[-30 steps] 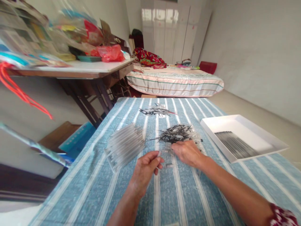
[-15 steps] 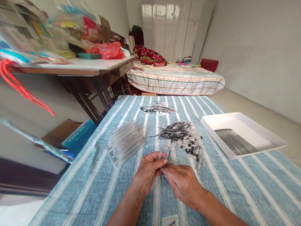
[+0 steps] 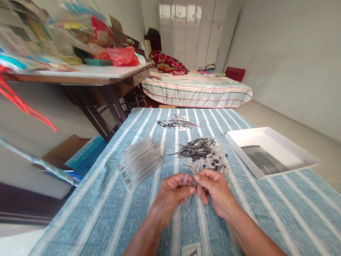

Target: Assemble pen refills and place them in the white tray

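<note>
Hands [image 3: 173,192] near pile [image 3: 198,148]; cloth edges [image 3: 92,172] distant

A blue tablecloth [image 3: 101,199] with white stripes covers the table [image 3: 80,227]. From its centre, 1 sheaf of thin dark pieces [image 3: 177,123] lies at 12 o'clock, 1 heap of black and translucent plastic parts [image 3: 198,148] at 1, 1 shallow white box [image 3: 290,151] at 2, 1 white card [image 3: 191,250] at 6, and 1 stack of translucent tubes [image 3: 141,160] at 10.
</note>
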A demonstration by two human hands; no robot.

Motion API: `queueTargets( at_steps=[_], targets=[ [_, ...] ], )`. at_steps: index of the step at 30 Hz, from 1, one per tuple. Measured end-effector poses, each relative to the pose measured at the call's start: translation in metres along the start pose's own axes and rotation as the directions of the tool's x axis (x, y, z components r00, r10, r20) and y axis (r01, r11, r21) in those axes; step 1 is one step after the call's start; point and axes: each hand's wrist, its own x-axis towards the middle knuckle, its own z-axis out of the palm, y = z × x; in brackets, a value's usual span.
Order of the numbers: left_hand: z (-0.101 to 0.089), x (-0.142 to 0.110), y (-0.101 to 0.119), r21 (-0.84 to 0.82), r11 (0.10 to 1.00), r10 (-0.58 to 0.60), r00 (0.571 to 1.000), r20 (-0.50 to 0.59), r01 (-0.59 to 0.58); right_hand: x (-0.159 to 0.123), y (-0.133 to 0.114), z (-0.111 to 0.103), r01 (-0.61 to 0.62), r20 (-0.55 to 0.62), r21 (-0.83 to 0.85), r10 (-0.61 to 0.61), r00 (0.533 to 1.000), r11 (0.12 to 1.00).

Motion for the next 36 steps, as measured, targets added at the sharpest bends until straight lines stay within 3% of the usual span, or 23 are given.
queueTargets(
  at_steps=[4,8,12,18,23,29,32,36],
  targets=[
    [-0.001,-0.002,-0.001,0.054,0.998,0.032,0.999,0.002,-0.032,0.003,-0.018,-0.007,0.154,-0.109,0.037,-0.149,0.983,0.987],
    [0.0,-0.003,0.001,0.1,0.994,0.031,0.999,0.04,-0.035,0.009,-0.035,-0.014,0.313,-0.229,0.025,-0.299,0.926,0.949],
    [0.002,-0.003,0.002,0.133,0.991,0.026,0.998,0.054,-0.033,0.013,-0.04,-0.015,0.345,-0.254,-0.039,-0.343,0.904,0.938],
    [0.004,-0.004,0.003,0.175,0.984,0.026,0.996,0.081,-0.04,0.011,-0.029,-0.008,0.326,-0.217,-0.104,-0.342,0.914,0.939],
    [0.003,-0.005,0.005,0.236,0.968,0.054,0.988,0.142,-0.087,0.003,-0.014,0.0,0.336,-0.065,-0.157,-0.349,0.935,0.929],
    [-0.002,-0.004,0.005,0.303,0.945,0.077,0.986,0.15,-0.12,-0.008,-0.013,-0.002,0.527,0.08,-0.361,-0.538,0.839,0.769],
    [-0.002,-0.006,0.005,0.219,0.967,0.095,0.984,0.152,-0.127,-0.006,-0.016,-0.017,0.464,0.052,-0.391,-0.484,0.873,0.795],
    [0.0,-0.008,0.008,0.09,0.989,0.109,0.986,0.129,-0.121,0.009,-0.014,-0.048,0.291,-0.133,-0.425,-0.377,0.917,0.857]
  ],
)
